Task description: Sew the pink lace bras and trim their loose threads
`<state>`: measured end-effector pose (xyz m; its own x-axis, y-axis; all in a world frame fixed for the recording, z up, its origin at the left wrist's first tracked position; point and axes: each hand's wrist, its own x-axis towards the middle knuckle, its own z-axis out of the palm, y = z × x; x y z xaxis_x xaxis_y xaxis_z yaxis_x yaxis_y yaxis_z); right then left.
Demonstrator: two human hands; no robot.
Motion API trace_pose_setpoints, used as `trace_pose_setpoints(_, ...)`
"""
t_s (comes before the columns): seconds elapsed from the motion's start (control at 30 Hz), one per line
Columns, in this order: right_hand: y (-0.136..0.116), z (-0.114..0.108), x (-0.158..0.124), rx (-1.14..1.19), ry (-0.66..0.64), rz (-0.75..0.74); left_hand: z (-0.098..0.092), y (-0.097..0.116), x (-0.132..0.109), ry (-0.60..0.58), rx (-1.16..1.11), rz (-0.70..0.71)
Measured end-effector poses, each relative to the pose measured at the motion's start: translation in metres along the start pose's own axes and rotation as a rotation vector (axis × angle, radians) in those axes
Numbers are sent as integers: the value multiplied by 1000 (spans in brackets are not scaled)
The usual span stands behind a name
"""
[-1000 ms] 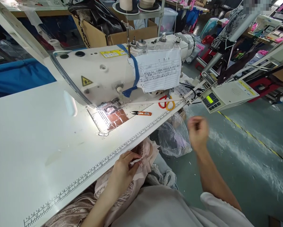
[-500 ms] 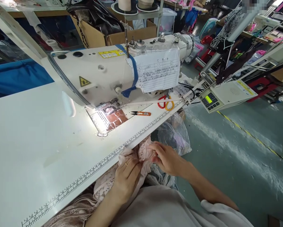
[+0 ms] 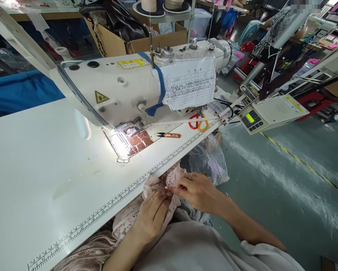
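Pale pink lace fabric (image 3: 160, 184) lies bunched in my lap, just below the table's front edge. My left hand (image 3: 153, 214) is closed around a fold of it from underneath. My right hand (image 3: 195, 190) pinches the same fabric from the right, its fingertips meeting those of the left hand. A white sewing machine (image 3: 123, 86) stands on the white table (image 3: 39, 165) behind the hands, its lamp lighting the needle plate (image 3: 129, 141).
Orange thread snips (image 3: 169, 135) and red-and-yellow scissors (image 3: 198, 122) lie on the table right of the needle. A control panel (image 3: 269, 113) juts out at the right. A clear plastic bag (image 3: 208, 160) hangs below the table edge. A ruler strip (image 3: 115, 199) runs along the edge.
My right hand, raised in a fist out to the right a second ago, has come down and left onto the lace fabric. The left hand shifted its hold slightly.
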<state>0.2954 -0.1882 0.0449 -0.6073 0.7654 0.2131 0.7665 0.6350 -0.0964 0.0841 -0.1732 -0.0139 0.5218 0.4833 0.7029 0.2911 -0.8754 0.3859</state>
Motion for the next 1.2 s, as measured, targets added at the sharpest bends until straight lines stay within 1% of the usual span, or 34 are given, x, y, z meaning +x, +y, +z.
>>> trace_pose_setpoints(0.23, -2, -1, 1, 9, 5, 21, 1, 0, -1, -11, 0, -1)
trace_pose_setpoints(0.33, -2, -1, 2, 15, 3, 20, 2, -1, -1, 1, 0, 1)
trace_pose_setpoints(0.6, -1, 0, 2, 14, -20, 10, -1, 0, 3, -14, 29, 10)
trace_pose_setpoints(0.8, -1, 1, 2, 18, 9, -1, -2, 2, 6, -18, 38, 12)
trace_pose_setpoints(1.2, -3, -1, 2, 4, -44, 10, -2, 2, 7, -2, 25, 4)
